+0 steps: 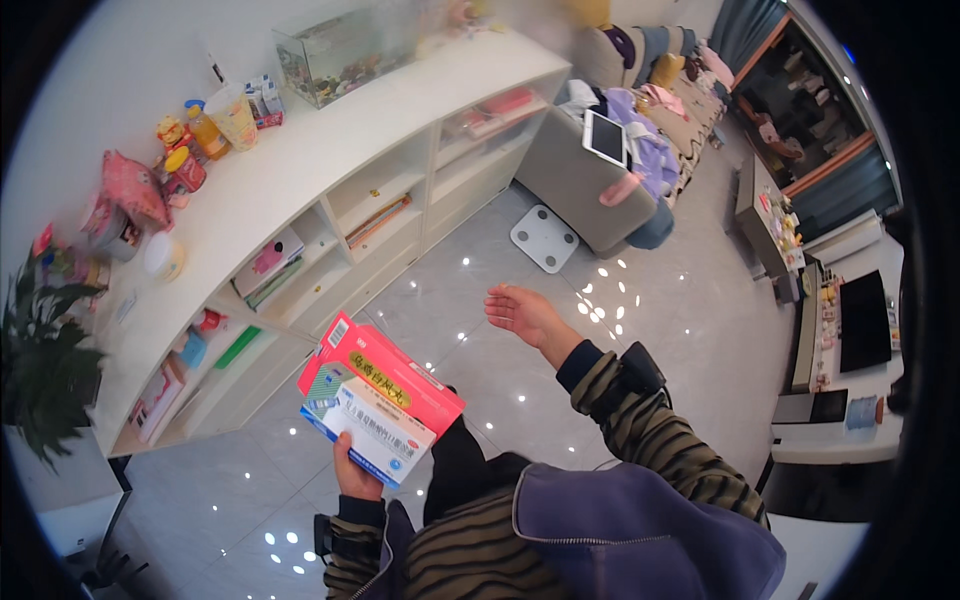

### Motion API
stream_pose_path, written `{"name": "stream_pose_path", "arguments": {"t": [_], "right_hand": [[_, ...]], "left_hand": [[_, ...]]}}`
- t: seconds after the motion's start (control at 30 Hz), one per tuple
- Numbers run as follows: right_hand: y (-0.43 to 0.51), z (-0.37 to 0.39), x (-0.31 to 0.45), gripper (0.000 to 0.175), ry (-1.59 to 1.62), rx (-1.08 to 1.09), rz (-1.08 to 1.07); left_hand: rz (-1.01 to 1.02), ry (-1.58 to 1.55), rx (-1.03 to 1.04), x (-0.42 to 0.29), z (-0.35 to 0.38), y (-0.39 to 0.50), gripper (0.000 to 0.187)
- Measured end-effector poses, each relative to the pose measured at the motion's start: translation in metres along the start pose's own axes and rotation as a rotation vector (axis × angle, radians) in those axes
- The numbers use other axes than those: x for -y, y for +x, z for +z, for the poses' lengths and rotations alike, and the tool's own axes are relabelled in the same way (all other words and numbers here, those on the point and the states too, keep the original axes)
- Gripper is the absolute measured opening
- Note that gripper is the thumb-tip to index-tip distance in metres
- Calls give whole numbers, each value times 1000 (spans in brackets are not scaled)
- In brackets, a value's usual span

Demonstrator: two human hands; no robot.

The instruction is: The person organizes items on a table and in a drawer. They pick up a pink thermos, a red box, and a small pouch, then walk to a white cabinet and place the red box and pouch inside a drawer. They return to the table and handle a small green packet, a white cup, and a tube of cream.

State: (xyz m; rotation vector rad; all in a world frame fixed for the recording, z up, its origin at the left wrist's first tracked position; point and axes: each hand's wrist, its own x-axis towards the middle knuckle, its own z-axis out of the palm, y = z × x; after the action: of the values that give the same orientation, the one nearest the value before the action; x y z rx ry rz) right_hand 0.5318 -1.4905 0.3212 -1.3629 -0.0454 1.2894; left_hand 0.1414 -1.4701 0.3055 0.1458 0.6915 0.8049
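Note:
My left hand (pixel 357 471) grips a white-and-blue medicine box (pixel 379 431) near its lower edge, thumb on the front. Stacked behind it, and partly covered, is a larger red medicine box (pixel 420 379). Both are tilted and bear printed writing. How the fingers sit behind the boxes is hidden. Away to the right, my right hand (pixel 525 313) is held out over the tiled floor (pixel 480 352). Its fingers are extended and nothing is in it.
Along the wall runs a white shelf cabinet (pixel 390 112) bearing a glass tank (pixel 352 56), a juice bottle (pixel 208 133) and a plastic cup (pixel 232 116). A bathroom scale (pixel 544 238) lies beside the sofa's grey end (pixel 577 180), where a tablet (pixel 604 138) rests. A leafy plant (pixel 45 360) stands far left.

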Motion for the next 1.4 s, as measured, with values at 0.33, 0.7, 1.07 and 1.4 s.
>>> {"name": "stream_pose_path", "arguments": {"t": [0.33,0.7,1.07,1.4], "right_hand": [[323,6,-118,43,68,-7,214],[502,105,-253,81,271,60,233],[515,139,-269,92,573,82,312],[496,107,-287,85,656,12,297]], "left_hand": [[109,-76,-224,69,-58,184,77],[306,-350,-446,138,-122,249,80],[362,-392,-477,156,-131,255,80],[441,-501,-290,154,-123,267,85]]}}
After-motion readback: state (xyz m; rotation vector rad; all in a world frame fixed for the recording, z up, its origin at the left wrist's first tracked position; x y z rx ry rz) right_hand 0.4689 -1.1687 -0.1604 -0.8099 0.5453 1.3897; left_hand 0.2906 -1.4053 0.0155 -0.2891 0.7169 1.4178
